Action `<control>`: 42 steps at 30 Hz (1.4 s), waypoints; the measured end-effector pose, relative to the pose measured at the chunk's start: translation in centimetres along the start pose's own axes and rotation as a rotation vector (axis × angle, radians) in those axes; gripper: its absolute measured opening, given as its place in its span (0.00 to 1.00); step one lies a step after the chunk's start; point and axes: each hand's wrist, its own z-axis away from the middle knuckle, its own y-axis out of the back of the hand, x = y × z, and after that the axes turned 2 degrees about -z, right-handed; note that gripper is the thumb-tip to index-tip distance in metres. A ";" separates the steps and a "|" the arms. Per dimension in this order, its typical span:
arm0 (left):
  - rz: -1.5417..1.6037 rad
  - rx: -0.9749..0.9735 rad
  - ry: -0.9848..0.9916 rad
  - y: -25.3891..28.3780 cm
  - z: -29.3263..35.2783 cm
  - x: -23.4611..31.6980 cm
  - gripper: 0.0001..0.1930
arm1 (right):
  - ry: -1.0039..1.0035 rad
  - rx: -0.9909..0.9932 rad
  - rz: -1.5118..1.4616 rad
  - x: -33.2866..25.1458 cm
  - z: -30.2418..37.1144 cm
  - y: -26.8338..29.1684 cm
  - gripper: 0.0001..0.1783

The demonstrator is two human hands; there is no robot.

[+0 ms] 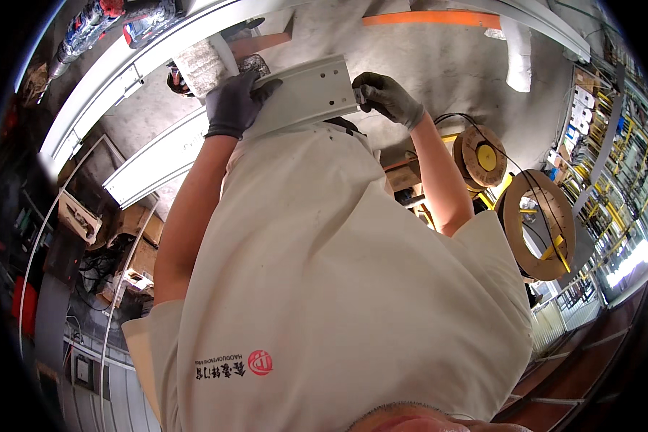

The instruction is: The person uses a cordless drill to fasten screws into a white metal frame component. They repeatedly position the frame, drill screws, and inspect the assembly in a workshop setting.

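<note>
A long white metal profile (pixel 302 90) lies across in front of my body, with several small dark holes near its right end. My left hand (pixel 236 103), in a dark grey glove, is closed on the profile, thumb over its face. At the profile's right end is my right hand (pixel 390 99), also gloved. Its fingers are pinched around a small shiny metal piece (pixel 359 95) against that end. The exact shape of this piece is mostly hidden by the fingers.
Another long white profile (pixel 158 158) runs off to the lower left. Cordless drills (pixel 86 32) lie at the upper left. Cardboard reels (pixel 480 157) stand at the right, with a black cable beside them. An orange bar (pixel 432 19) lies beyond my hands, above the concrete floor.
</note>
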 end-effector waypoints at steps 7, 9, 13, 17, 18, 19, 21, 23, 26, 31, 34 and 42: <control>0.010 0.011 0.023 -0.4 0.1 0.0 0.25 | 0.031 -0.037 -0.090 0.8 -0.6 0.4 0.23; -0.036 -0.001 0.033 -0.3 0.1 0.1 0.26 | 0.012 0.009 -0.083 0.9 -0.6 0.2 0.23; 0.040 0.062 0.007 -1.1 0.2 -0.4 0.26 | 0.044 0.055 -0.037 1.8 -1.3 -1.1 0.24; 0.013 0.054 0.005 -0.5 0.0 -0.2 0.26 | 0.005 0.088 -0.149 2.9 -1.5 -0.7 0.27; -0.003 0.055 -0.007 -0.5 0.0 -0.2 0.26 | 0.001 0.059 -0.166 3.0 -1.6 -0.5 0.29; 0.007 0.050 -0.001 -0.4 0.1 -0.1 0.26 | -0.002 0.030 -0.184 3.0 -1.5 -0.3 0.30; 0.024 0.041 0.013 -0.1 0.1 -0.1 0.25 | -0.016 0.027 -0.239 2.4 -1.0 -1.3 0.32; 0.012 0.043 0.006 -0.4 0.2 -0.3 0.24 | -0.032 0.031 -0.244 2.2 -0.8 -1.5 0.33; 0.033 0.051 -0.002 -0.8 0.1 -0.6 0.24 | -0.043 0.047 -0.188 2.4 -1.0 -0.7 0.32; 0.035 -0.010 0.026 -0.5 0.2 -0.4 0.22 | -0.081 0.077 -0.104 1.7 -1.3 -0.4 0.28; 0.023 -0.041 0.038 -0.3 0.0 -0.2 0.22 | -0.073 0.089 -0.098 1.5 -1.4 -0.4 0.28; -0.012 -0.084 0.066 -0.3 0.1 -0.5 0.22 | -0.093 0.078 -0.203 1.4 -1.7 -1.4 0.26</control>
